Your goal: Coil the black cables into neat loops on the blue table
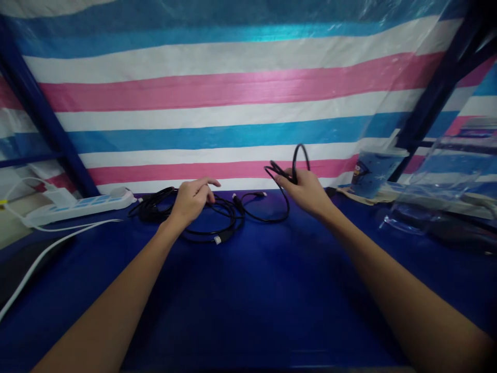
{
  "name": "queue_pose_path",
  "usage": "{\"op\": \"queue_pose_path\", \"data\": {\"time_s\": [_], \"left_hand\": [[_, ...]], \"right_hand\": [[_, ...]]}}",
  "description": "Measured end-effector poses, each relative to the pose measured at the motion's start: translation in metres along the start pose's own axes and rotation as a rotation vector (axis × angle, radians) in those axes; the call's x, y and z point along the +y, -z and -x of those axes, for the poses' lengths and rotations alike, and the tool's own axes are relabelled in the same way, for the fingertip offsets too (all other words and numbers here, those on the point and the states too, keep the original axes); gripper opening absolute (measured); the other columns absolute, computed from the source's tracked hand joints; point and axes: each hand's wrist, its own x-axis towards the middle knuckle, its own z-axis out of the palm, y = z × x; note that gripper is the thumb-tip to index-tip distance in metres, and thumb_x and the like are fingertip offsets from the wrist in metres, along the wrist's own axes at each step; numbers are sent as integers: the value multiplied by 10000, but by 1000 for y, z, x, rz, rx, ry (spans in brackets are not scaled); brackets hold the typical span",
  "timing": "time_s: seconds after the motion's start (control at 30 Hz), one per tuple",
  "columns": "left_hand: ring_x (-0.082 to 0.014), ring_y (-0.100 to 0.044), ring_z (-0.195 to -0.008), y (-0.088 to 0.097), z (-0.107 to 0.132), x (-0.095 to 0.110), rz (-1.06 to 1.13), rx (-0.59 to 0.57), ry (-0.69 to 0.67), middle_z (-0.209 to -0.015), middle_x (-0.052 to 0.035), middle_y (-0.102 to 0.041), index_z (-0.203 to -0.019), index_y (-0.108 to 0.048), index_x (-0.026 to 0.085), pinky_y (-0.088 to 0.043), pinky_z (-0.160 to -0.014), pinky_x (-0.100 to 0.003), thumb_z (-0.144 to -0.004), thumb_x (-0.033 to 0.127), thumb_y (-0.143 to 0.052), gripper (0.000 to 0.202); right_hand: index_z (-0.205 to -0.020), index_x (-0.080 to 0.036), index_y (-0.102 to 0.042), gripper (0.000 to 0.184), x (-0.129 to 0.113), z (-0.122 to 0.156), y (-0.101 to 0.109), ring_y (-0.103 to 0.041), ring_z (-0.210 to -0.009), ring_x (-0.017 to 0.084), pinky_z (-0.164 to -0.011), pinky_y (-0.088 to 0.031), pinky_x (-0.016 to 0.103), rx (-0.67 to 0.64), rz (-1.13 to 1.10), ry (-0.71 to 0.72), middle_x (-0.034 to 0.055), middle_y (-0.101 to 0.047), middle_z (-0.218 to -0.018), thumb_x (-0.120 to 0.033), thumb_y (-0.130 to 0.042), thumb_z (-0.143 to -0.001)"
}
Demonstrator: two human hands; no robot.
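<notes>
Forearms (140, 280) reaching forward, right grip (305, 190) holds black cable (294, 165); left grip (190, 199), half-curled, seems empty.

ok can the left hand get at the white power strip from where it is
Probably yes: the left hand looks loosely open, and the white power strip lies off to its left. Only low black cables seem to lie between, which it could likely pass over.

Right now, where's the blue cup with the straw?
In the head view, the blue cup stands at the right, toward the back of the blue table, between the right hand and some clear plastic.
</notes>
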Motion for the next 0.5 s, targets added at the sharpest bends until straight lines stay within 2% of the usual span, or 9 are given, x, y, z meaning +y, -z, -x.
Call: {"op": "queue_pose_path", "data": {"time_s": [0.1,0.17,0.23,0.3,0.4,0.5], "left_hand": [[-165,-513,-509,-1,3,-5,-86,-378,70,-497,-17,-564,-693,-663,192,-331,-537,-270,-816,390,-411,343],[-156,-478,-477,-6,4,-11,-206,-509,96,-505,-22,-566,-564,-614,201,-276,-507,-273,-729,457,-537,314],[-156,-463,-482,-10,4,-16,-250,-508,102,-530,-29,-573,-548,-593,208,-252,-514,-278,-688,446,-586,276],[-169,-480,-532,-13,4,-19,-249,-436,100,-579,-43,-591,-590,-595,213,-253,-541,-284,-731,427,-546,261],[-182,-494,-590,-13,3,-16,-229,-354,100,-619,-48,-595,-648,-600,216,-261,-577,-289,-797,407,-470,275],[-173,-467,-572,-12,3,-10,-177,-307,109,-564,-31,-540,-607,-575,208,-262,-587,-288,-801,398,-480,287]], "right_hand": [[-705,-155,-578,291,1,2,-3,-463,-559,141,-522,-277,280,-159,85,2,16,-523,-597,-398,-512,-849],[-814,-157,-625,316,4,5,-9,-520,-622,162,-552,-321,283,-346,108,61,39,-593,-686,-451,-513,-847],[-927,-166,-638,389,7,9,-19,-565,-700,193,-595,-368,295,-548,167,143,67,-640,-808,-524,-529,-819],[-958,-160,-632,449,8,14,-32,-584,-761,225,-631,-395,315,-669,253,205,101,-646,-906,-564,-566,-773],[-884,-141,-624,339,6,20,-45,-591,-756,248,-626,-397,332,-682,327,212,134,-643,-895,-456,-591,-764],[-748,-146,-609,165,3,21,-49,-579,-657,225,-579,-378,323,-647,328,171,117,-634,-757,-307,-599,-714]]}}
